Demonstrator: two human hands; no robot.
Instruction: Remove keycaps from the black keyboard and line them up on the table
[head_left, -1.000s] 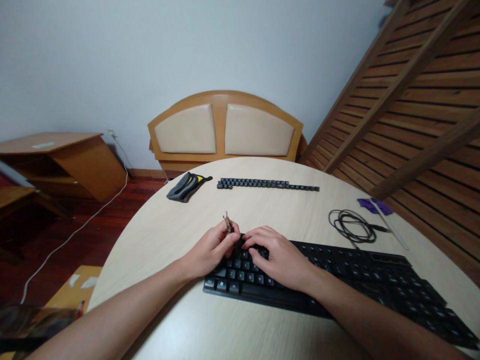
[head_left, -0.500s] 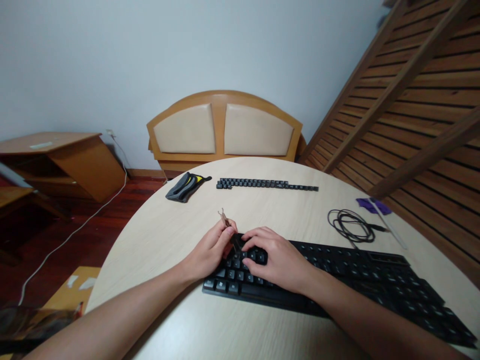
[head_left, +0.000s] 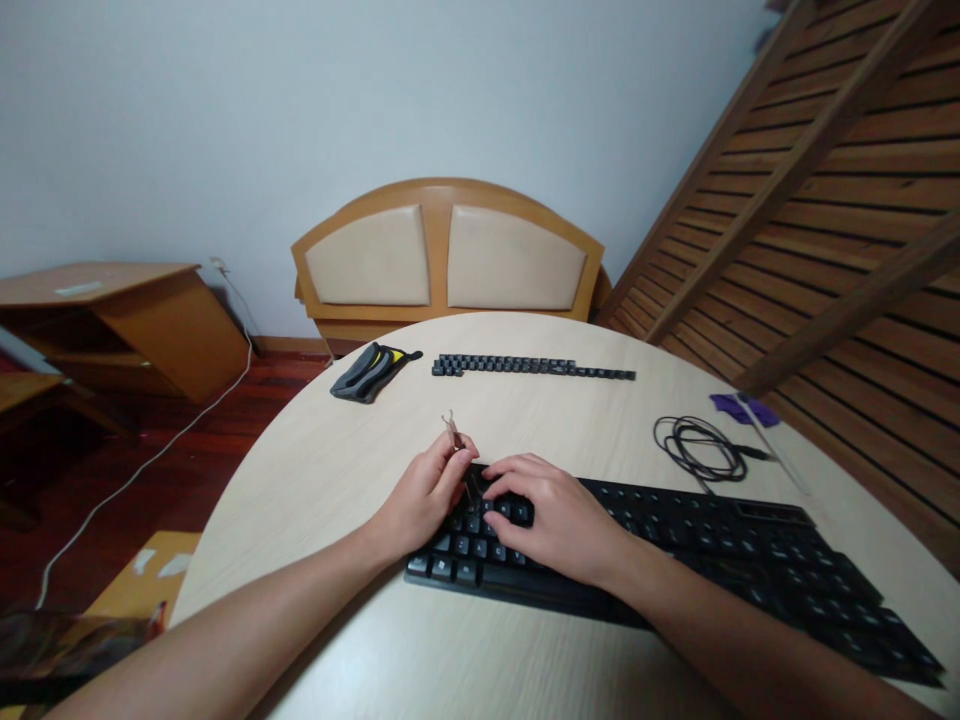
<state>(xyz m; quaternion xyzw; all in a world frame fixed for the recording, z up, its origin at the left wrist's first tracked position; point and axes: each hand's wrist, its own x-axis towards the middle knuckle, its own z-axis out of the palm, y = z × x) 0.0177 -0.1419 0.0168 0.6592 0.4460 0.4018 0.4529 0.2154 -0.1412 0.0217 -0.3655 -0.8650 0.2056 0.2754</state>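
My left fingers [head_left: 452, 469] pinch a slim tool [head_left: 451, 430] | my right fingers [head_left: 517, 466] curl over the near black keyboard [head_left: 660, 520] on the tabletop [head_left: 337, 630], hold unclear | a loose pinch could slip, scratching keys [head_left: 443, 570]

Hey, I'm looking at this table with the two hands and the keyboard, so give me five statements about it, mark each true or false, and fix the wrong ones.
1. The left hand holds a slim tool with a forked end. True.
2. The right hand is well clear of the keyboard. False: it is over the keys.
3. The loose keycaps lie in rows beyond the keyboard. True.
4. The cloth near the coiled cable is yellow. False: it is purple.
5. The grey and black pouch lies to the right of the loose keycaps. False: it lies to their left.
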